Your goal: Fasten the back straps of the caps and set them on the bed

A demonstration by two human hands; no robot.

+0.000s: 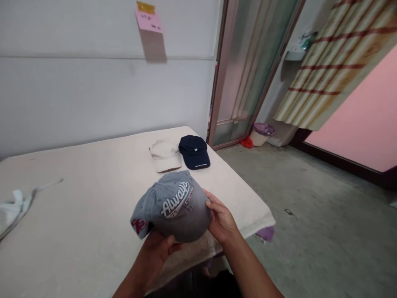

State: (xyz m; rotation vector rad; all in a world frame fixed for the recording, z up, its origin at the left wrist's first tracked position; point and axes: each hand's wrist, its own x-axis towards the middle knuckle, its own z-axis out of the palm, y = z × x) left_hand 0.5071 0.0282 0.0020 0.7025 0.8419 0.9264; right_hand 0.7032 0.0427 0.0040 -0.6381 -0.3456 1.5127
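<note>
A grey baseball cap (173,207) with white "Always" lettering is held up above the near edge of the bed. My right hand (221,217) grips its brim from the right, thumb on top and fingers beneath. Under the cap's lower edge, my left hand (158,248) is closed on it, the thumb showing and some fingers hidden. Beyond it, a beige cap (165,155) and a navy cap (194,152) lie side by side on the bed, brims toward me.
The bed (93,186) has a pale cover and stands against a white wall. White straps or cloth (18,207) lie at its left. A waste bin (260,134) and a red bag (247,142) stand on the floor near the glass door (248,70). A patterned curtain (335,62) hangs at right.
</note>
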